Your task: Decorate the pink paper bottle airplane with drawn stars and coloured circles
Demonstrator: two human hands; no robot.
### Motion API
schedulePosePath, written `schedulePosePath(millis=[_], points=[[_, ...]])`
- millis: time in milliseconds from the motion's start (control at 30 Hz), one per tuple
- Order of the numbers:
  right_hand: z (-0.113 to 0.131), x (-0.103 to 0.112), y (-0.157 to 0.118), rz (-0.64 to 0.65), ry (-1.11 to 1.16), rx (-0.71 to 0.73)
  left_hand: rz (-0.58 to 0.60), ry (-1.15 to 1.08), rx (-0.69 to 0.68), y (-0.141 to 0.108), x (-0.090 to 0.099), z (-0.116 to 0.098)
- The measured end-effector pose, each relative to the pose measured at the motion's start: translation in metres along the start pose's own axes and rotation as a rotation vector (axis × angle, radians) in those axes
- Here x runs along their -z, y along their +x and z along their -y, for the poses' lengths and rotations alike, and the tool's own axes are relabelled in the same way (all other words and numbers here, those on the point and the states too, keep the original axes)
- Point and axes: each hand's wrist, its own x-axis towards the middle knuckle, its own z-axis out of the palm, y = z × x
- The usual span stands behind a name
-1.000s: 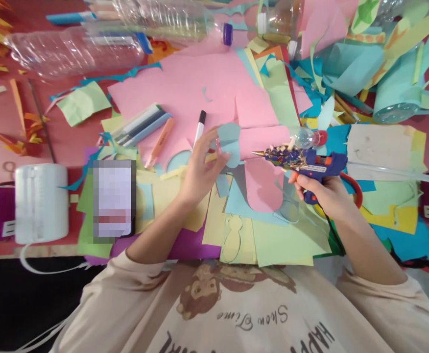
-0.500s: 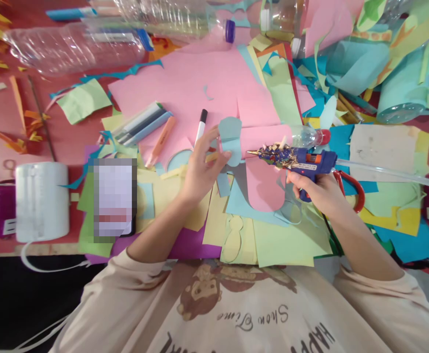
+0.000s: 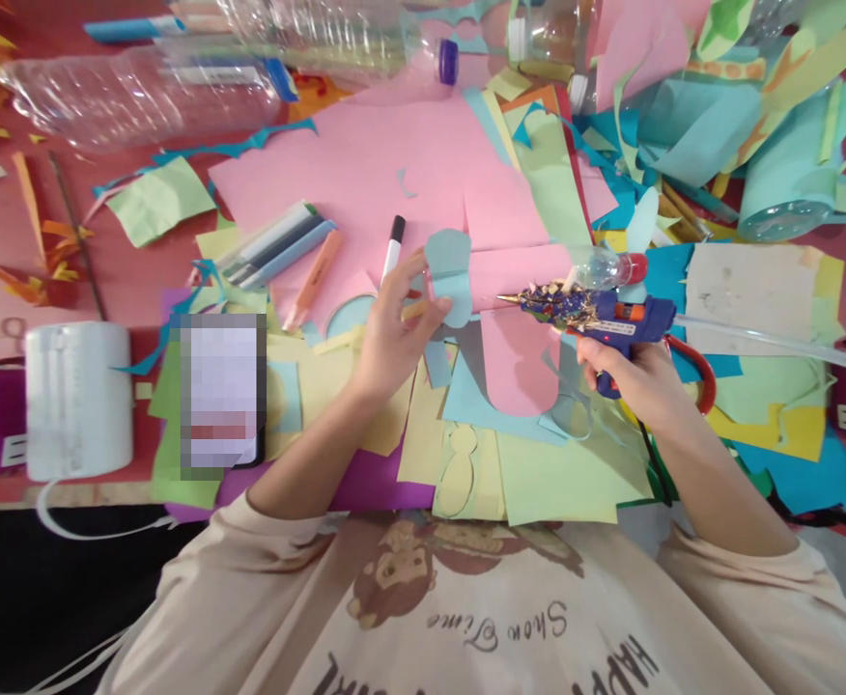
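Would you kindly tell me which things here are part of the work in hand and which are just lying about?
Apparently in use:
blue glue gun, in the right hand
light-blue paper cutout, at the left hand
pink-covered bottle with a red cap

Seemingly just lying about:
phone
black-capped marker
orange marker
blue-capped clear bottle

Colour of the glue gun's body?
The glue gun has a dark blue body; it shows best in the head view.

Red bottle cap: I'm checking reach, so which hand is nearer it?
Right. The right hand, holding the glue gun, is just below the red bottle cap in view; the left hand is farther off leftward, at the light-blue paper.
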Motion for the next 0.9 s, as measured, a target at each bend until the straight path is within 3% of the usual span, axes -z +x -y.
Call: schedulePosePath(millis=[433, 900], points=[[-0.016, 0.01, 0.0, -0.02, 0.097, 0.017, 0.001, 0.009, 0.015, 0.001, 0.001, 0.0], [-0.018, 0.015, -0.004, -0.09, 0.169, -0.066, -0.001, 0.038, 0.018, 0.001, 0.003, 0.004]])
